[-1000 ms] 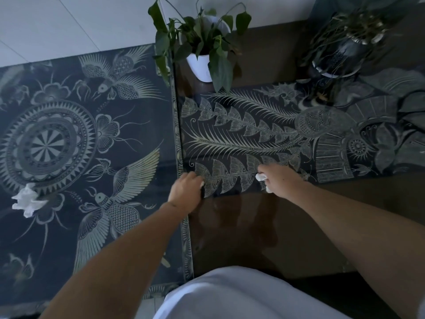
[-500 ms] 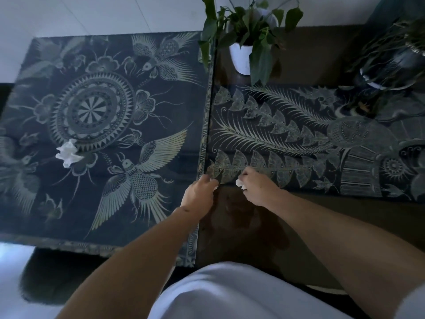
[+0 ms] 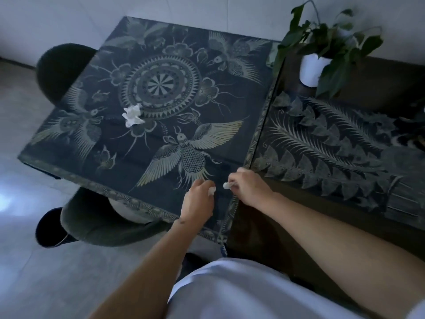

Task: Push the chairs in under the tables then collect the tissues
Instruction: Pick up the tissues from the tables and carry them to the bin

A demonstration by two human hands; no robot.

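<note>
A crumpled white tissue lies on the left table, on its dark cloth patterned with birds and a mandala. My right hand hovers over the seam between the two tables, closed on a small white tissue. My left hand is just beside it, fingers curled, with a white tissue scrap at its fingertips. A dark green chair sits partly under the left table's near edge. Another dark chair stands at its far left corner.
The right table has a brown top with a leaf-patterned runner. A leafy plant in a white pot stands at its back, close to the seam. Pale tiled floor lies to the left.
My view has swung left and back, showing the whole left table and two chairs. Both hands shifted left to the seam. A white scrap now shows at my left fingertips.
</note>
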